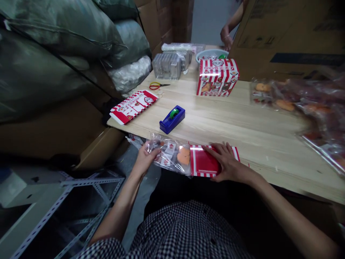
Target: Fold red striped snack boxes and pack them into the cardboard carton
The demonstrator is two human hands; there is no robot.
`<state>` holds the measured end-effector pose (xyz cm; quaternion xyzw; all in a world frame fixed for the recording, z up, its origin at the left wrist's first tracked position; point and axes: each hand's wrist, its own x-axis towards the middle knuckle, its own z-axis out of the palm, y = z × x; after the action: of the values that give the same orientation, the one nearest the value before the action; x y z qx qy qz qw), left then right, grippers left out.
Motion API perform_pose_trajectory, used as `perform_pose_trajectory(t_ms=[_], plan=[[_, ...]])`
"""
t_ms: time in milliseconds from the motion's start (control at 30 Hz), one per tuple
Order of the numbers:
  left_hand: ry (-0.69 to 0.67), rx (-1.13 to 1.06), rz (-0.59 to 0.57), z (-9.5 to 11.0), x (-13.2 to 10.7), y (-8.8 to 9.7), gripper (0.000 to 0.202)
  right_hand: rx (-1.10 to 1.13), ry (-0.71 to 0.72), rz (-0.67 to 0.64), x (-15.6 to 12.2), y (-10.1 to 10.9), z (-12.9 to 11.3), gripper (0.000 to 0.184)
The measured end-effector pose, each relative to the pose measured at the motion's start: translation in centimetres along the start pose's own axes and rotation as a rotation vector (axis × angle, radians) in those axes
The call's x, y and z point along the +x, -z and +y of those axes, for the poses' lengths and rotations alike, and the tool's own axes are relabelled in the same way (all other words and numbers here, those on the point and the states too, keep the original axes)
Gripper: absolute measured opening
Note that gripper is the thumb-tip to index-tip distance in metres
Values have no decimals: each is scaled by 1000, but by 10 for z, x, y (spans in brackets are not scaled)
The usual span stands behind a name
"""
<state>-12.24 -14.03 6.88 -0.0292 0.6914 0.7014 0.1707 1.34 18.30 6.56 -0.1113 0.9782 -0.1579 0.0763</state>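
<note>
Left hand (145,157) pinched shut on clear bag (170,158), lower centre of frame, bag's right end meeting red box (203,158), right hand (229,163) spread wide across box, tape dispenser (172,120) at centre, scissors (160,85) farther up.

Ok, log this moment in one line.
left hand: pinching clear bag | right hand: spread over red carton, bag at its left end | blue tape dispenser: on table | scissors: on table
</note>
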Motion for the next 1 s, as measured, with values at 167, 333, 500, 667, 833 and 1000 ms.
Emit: perform_pose_trajectory(t_ms=[167, 333, 500, 667, 833, 1000], plan=[[67, -25, -42, 6, 4, 1, 52, 26, 44, 14, -4, 0, 5, 106], [-6, 68, -22, 14, -4, 1, 49, 29, 76, -4, -4, 2, 7, 107], [-98, 180, 81, 14, -18, -9, 45, 4, 31, 2, -3, 2, 0, 109], [-118, 202, 118, 8, -26, -18, 42, -12, 30, 10, -2, -2, 2, 110], [-28, 17, 97, -13, -31, -22, 48, -4, 30, 51, -3, -6, 5, 110], [42, -114, 153, -34, -40, -29, 50, -35, 31, 74, -3, -9, 6, 113]])
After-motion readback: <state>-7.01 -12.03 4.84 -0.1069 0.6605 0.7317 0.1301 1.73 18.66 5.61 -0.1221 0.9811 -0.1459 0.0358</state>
